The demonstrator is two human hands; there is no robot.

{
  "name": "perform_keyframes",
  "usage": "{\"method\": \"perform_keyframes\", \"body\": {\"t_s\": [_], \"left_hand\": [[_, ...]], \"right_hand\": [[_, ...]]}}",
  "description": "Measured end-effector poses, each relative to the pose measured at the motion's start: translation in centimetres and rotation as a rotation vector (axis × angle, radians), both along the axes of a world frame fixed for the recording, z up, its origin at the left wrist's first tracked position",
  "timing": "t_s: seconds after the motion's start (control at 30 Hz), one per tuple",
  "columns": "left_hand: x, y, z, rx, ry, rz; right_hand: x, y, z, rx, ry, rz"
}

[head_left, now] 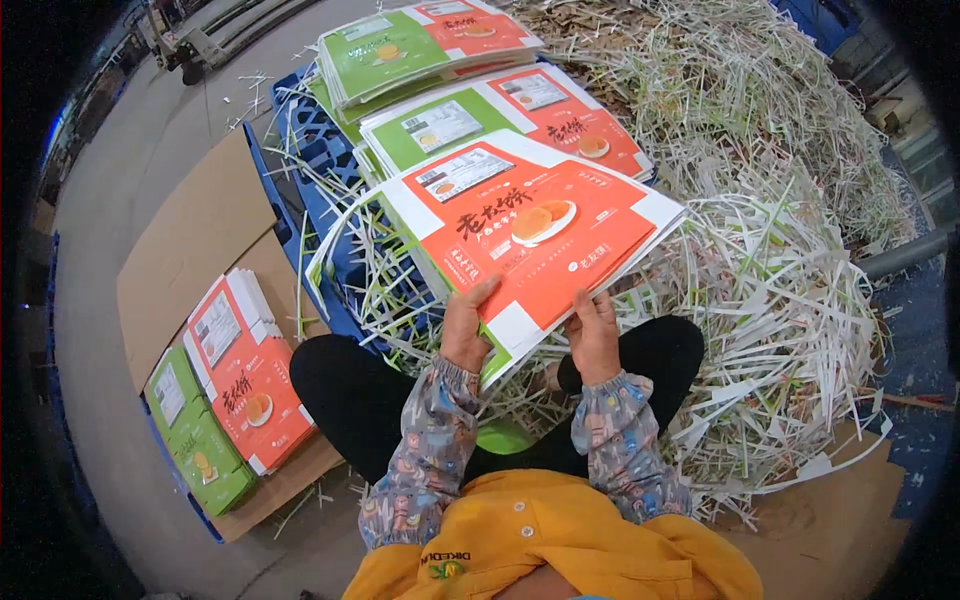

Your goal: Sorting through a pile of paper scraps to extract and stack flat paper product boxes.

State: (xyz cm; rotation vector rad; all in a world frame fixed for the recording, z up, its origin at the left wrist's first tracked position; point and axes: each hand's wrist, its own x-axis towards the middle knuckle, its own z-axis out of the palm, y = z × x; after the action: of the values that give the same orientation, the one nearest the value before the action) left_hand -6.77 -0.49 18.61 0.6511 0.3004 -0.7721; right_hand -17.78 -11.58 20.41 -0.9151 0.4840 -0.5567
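In front of me a stack of printed carton sheets [470,225], orange-red with white and green parts, is tilted toward me. My left hand [467,328] grips its near left edge, thumb on top and the other fingers hidden beneath. On the near right edge my right hand [595,338] is closed, fingers around the sheets' rim. The far part of the stack overlaps another pile of green and orange-red sheets [575,128]. Behind that lies a further pile [385,60] of the same print.
A blue plastic pallet [312,195] carries the far piles. Shredded paper trimmings [770,320] heap up on the right and hang over the pallet. On the left, a stack of sheets [262,365] lies on brown cardboard [200,240]. A wheeled metal frame [215,40] stands on the floor at the back left.
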Motion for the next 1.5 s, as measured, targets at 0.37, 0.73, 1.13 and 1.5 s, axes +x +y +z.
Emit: {"method": "perform_keyframes", "body": {"t_s": [0.37, 0.73, 1.13, 1.5], "left_hand": [[0.6, -0.1, 0.5, -0.029, -0.056, -0.038], [0.4, -0.5, 0.8, 0.029, -0.153, -0.028], [1.2, -1.2, -2.0, -0.103, 0.075, -0.063], [4.1, -1.6, -2.3, 0.036, -0.044, -0.141]], "right_hand": [[-0.3, -1.0, 0.5, -0.085, -0.087, 0.177], [-0.7, -0.8, 1.2, -0.326, 0.129, 0.097], [-1.4, -0.3, -0.7, 0.095, -0.186, 0.126], [-3.8, -7.8, -8.1, -0.485, 0.727, -0.031]]}}
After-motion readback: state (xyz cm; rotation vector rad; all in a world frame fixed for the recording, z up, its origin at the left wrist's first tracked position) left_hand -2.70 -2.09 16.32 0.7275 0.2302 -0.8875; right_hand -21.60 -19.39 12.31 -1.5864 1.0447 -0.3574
